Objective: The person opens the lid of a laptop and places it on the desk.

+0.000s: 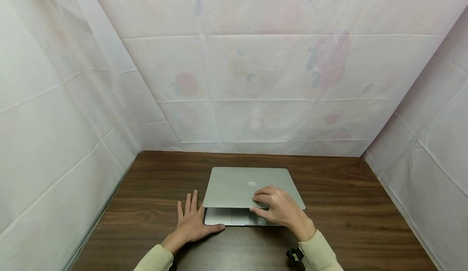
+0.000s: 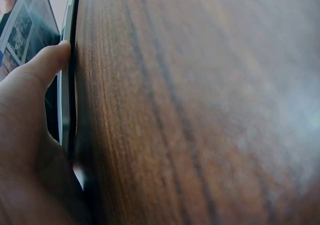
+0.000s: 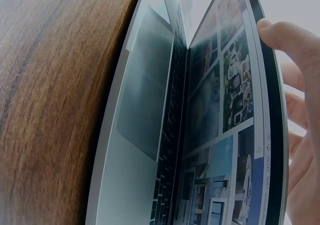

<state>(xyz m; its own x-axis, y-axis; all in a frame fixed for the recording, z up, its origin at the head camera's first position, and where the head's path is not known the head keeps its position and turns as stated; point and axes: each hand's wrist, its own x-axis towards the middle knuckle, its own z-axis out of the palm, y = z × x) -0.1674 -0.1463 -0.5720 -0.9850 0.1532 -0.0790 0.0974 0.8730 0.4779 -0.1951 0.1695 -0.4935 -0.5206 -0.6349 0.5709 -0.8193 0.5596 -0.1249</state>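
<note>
A silver laptop (image 1: 234,187) lies on the wooden table, its lid only partly raised over the base. My right hand (image 1: 281,208) pinches the lid's front edge, thumb on the screen side and fingers on the outer face. Lit pictures show on the screen (image 3: 235,92), which faces the keyboard (image 3: 172,120) and trackpad (image 3: 145,80). At the base's front left corner rests my left hand (image 1: 193,224), its fingers spread. The left thumb (image 2: 52,60) lies along the base's front edge. Much of the keyboard is hidden under the lid in the head view.
The dark wooden table (image 1: 153,198) extends around the laptop. White cloth with faded fruit prints (image 1: 256,80) hangs behind it, and plain white cloth (image 1: 55,141) flanks both sides. A small black device (image 1: 294,254) sits by the right sleeve.
</note>
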